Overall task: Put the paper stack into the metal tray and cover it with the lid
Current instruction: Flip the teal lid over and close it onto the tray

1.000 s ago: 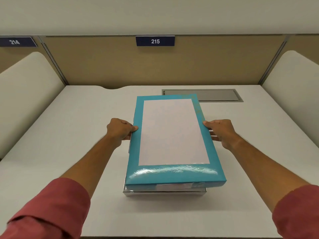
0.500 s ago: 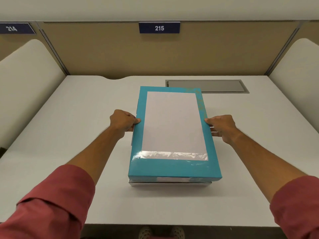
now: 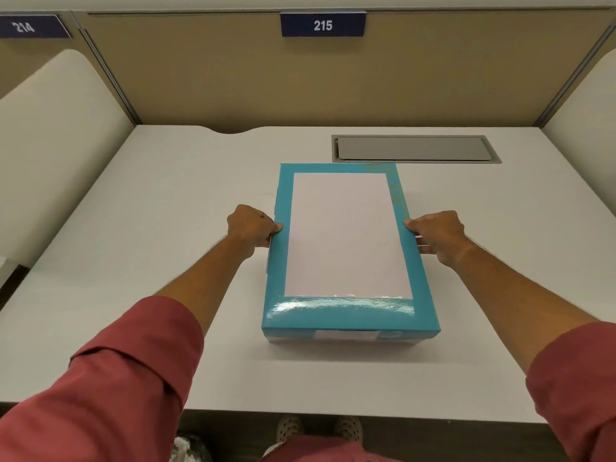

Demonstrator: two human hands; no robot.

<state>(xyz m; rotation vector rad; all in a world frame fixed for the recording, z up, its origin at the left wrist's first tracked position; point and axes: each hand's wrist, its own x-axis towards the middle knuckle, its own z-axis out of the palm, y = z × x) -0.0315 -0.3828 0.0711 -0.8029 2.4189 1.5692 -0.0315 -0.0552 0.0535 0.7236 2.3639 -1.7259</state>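
Observation:
A teal lid (image 3: 346, 315) with a white rectangular panel on top lies flat over the metal tray (image 3: 340, 341), of which only a thin silver strip shows under the lid's near edge. The paper stack is hidden under the lid. My left hand (image 3: 251, 228) grips the lid's left long edge at mid-length. My right hand (image 3: 436, 233) grips the right long edge opposite it. Both thumbs rest on the lid's top.
The tray sits mid-desk on a white desk (image 3: 133, 261). A grey recessed cable hatch (image 3: 415, 149) lies behind it at the right. Beige partition walls and white side dividers (image 3: 50, 145) enclose the desk. The desk's front edge is near my body.
The lid has come down from a tilted, raised position to lie level on the tray, covering almost all of the silver rim. Both hands kept their hold on its sides.

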